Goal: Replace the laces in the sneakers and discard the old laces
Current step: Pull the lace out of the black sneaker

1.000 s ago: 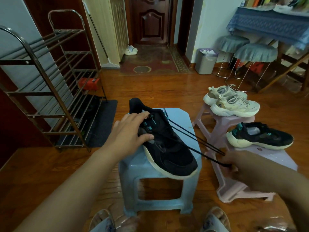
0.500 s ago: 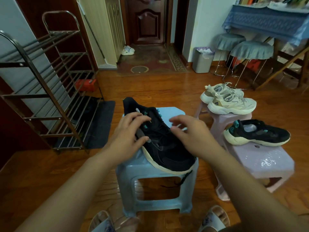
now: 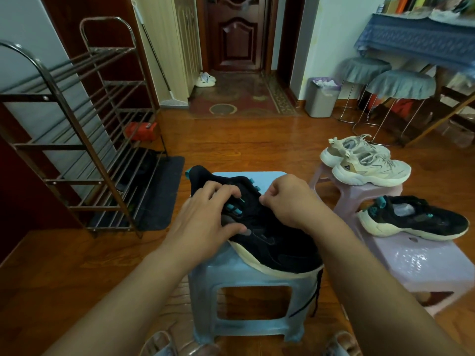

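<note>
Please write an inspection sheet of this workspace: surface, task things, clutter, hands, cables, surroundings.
Surface: light blue plastic stool, on a wooden floor.
Job's things: black mesh sneaker on the stool; black lace hangs off the stool's right edge; second black sneaker on a lilac plastic stool.
Clutter: pair of cream sneakers.
Hands: left hand rests on the sneaker; right hand pinches at the eyelets, what it holds is hidden.
Cables: nothing seen.
Surroundings: metal shoe rack, grey waste bin, dark wooden door.
</note>
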### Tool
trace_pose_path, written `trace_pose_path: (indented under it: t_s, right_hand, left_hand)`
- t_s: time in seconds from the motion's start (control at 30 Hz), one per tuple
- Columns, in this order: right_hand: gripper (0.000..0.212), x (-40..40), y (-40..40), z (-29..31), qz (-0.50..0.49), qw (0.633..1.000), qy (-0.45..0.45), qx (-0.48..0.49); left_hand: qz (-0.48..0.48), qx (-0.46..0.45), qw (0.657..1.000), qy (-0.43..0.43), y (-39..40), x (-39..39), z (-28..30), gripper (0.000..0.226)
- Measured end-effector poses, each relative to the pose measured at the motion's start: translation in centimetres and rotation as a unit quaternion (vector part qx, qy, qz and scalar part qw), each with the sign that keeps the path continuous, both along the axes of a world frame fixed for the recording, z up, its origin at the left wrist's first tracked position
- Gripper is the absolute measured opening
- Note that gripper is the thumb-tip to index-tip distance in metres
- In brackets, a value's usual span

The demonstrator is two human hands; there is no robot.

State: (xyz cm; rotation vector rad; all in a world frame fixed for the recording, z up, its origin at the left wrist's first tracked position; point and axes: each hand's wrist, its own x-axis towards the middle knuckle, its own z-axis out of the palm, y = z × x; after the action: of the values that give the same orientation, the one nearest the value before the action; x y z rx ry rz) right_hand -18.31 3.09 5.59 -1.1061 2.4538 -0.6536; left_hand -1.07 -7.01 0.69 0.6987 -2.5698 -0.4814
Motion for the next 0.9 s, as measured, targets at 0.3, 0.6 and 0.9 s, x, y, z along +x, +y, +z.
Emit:
trace_pose_path:
  t_s: [0.3, 0.6, 0.9]
  right_hand:
    - [0.015, -2.7, 4.3, -0.8, -0.024, 0.967, -0.247, -0.050]
    - [0.011, -1.1, 1.1, -1.2, 0.045, 0.990, -0.069, -0.117]
    - [0.025, -4.0, 3.7, -1.1, -0.056, 0.986, -0.145, -0.051]
  left_hand:
    - [-0.028, 0.025, 0.999, -0.017, -0.3, 0.2, -0.2, 0.060]
    - [-0.059, 0.056, 0.996, 0.026, -0.7, 0.9, -0.9, 0.054]
    - [-0.073, 0.072, 0.994, 0.026, -1.1, 1.0, -0.8, 0.056]
